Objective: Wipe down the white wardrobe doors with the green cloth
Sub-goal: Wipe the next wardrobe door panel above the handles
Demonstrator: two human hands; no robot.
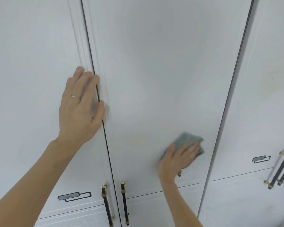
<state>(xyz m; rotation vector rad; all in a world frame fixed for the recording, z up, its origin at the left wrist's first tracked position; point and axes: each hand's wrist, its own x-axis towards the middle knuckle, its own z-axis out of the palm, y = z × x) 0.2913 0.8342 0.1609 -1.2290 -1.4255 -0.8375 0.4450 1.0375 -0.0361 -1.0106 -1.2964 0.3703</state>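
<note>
A run of tall white wardrobe doors with a smooth matte finish fills the whole frame, split by dark vertical seams that lean inward toward the top. The left hand, wearing a thin metal ring on one finger, lies flat against the left door at centre left of the frame, its fingers straight and spread, the fingertips reaching the seam beside the middle door; it grasps nothing. At lower right of centre, the right hand presses a folded green textured cloth against the middle door with fairly straight fingers, the cloth showing above and to the right of the fingers; both are blurred. Along the bottom edge, two slim black bar handles with brass ends stand on either side of the left seam, and a similar pair sits at the far right. A small grey rectangular label is stuck on the left door at lower left, and another label on the right door.
</note>
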